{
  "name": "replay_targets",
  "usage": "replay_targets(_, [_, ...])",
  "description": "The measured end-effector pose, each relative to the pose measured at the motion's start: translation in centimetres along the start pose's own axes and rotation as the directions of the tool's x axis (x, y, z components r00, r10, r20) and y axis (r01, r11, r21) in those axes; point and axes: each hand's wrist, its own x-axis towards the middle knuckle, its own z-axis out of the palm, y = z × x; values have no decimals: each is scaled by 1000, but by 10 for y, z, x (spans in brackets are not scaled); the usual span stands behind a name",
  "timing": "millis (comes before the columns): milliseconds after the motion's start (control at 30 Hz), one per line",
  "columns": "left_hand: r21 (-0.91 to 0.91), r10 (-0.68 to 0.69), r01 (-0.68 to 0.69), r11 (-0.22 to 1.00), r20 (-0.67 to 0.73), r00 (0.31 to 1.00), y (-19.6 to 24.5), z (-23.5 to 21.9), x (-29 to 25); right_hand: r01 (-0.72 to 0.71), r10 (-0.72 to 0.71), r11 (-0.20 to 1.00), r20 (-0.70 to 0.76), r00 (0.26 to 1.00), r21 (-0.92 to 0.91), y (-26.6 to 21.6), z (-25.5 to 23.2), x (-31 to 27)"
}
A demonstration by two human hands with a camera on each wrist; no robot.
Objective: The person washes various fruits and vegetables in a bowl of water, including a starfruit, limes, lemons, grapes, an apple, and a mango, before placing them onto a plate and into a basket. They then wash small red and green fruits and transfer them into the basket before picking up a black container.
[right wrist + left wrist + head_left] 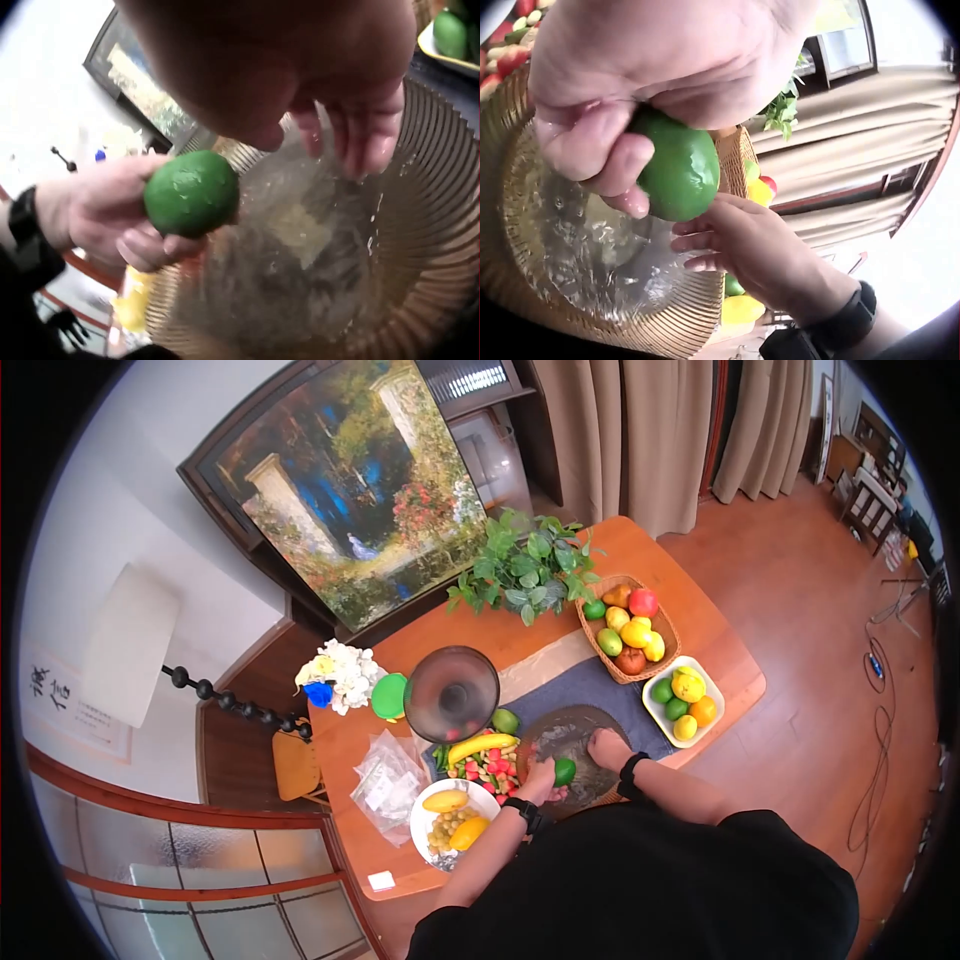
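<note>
A wet green fruit [679, 165] is gripped by the left hand [592, 97], fingers curled round it, above a ribbed glass bowl [694, 315] of water. In the right wrist view the same green fruit [192, 193] shows drops on its skin, with the left hand [105, 214] beneath and behind it. The right hand [315, 82] hangs over the water with loosely bent fingers and holds nothing; water drops fall near it. From the head view, the left hand [540, 778] is at the bowl's left side and the right hand [608, 750] at its right.
Left of the bowl lie a banana [483, 747], red and green pieces, and a white plate [420, 830] with grapes and yellow fruit. A dark glass dish [452, 694], a plant [530, 565], a fruit basket [672, 635] and a fruit tray [712, 720] stand beyond and right.
</note>
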Motion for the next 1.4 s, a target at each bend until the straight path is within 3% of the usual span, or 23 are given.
replay_targets(33, [1, 8, -8, 1000, -4, 1000, -7, -3, 7, 7, -7, 1000, -6, 1000, 0, -8, -6, 3])
replay_targets(67, [14, -12, 12, 1000, 4, 1000, -14, -5, 14, -287, 108, 801, 345, 932, 525, -15, -12, 4])
replay_targets(100, [26, -36, 36, 999, 13, 999, -16, -5, 18, -624, -15, 303, 658, 753, 721, -25, -20, 0])
replay_targets(167, [-38, -23, 22, 999, -34, 999, -10, 4, 8, -563, -136, 315, 624, 770, 764, -49, -43, -12])
replay_targets(267, [18, 39, -39, 999, 28, 999, -9, -1, 9, 128, -278, 888, 292, 915, 442, -63, -50, -22])
replay_targets(400, [-99, 9, 11, 995, 192, 981, 18, 1, -14, 439, -439, 896, -15, 898, 72, -63, -39, -29])
replay_targets(467, [-90, -3, 21, 996, 189, 982, 21, 4, -13, -306, -11, 738, 464, 886, 602, -89, -66, -41])
replay_targets(567, [345, 391, -358, 868, -29, 920, 20, 12, -5, -646, -64, 487, 762, 644, 587, -71, -50, -24])
replay_targets(633, [864, 870, -481, 149, 116, 479, 26, 19, -32, -733, -55, 389, 809, 586, 557, -70, -49, -25])
replay_targets(733, [892, 789, -424, 158, 144, 597, 43, 24, -72, -788, -117, 321, 848, 518, 526, -53, -31, -15])
replay_targets(800, [896, 788, -430, 113, 182, 588, 35, 18, -56, -597, -14, 473, 684, 730, 648, -42, -11, -13])
replay_targets(833, [873, 891, -487, -12, 231, 391, 21, 8, -22, -600, -12, 473, 686, 728, 645, -44, -11, -15])
replay_targets(867, [845, 947, -515, -144, 268, 176, 10, 3, -3, -169, -13, 798, 297, 955, 579, -50, -11, -19])
replay_targets(900, [845, 947, -516, -139, 265, 179, 13, 2, -3, 222, -201, 948, -112, 973, 230, -59, -14, -25])
replay_targets(933, [563, 612, -505, 654, -2, 791, 22, -1, -6, 152, -155, 967, 0, 988, 203, -72, -30, -30])
replay_targets(967, [73, -96, 88, 993, 118, 988, 29, -4, -11, 151, -154, 967, 2, 988, 206, -79, -41, -39])
replay_targets(1033, [-39, -113, 124, 992, 211, 971, 33, 1, -34, 505, -496, 849, -94, 863, 155, -86, -60, -50])
replay_targets(1167, [-130, -249, 323, 937, 401, 882, 37, 6, -42, 609, -598, 783, -121, 793, 124, -91, -70, -49])
replay_targets(1233, [114, 83, -76, 991, -55, 995, 23, 6, -17, 414, -405, 899, -90, 910, 140, -79, -48, -36])
replay_targets(1267, [596, 640, -429, 678, -193, 744, -5, -2, 37, 413, -403, 909, -138, 905, 57, -40, 5, -5])
replay_targets(1300, [594, 639, -430, 680, -193, 745, 3, 2, 19, 412, -402, 909, -135, 906, 56, -44, -2, -9])
replay_targets(1367, [848, 708, -340, 407, -58, 703, 36, 19, -54, -417, 145, 744, 483, 863, 522, -64, -29, -16])
replay_targets(1400, [847, 708, -339, 409, -61, 703, 37, 24, -66, -417, 144, 746, 484, 863, 520, -59, -27, -12])
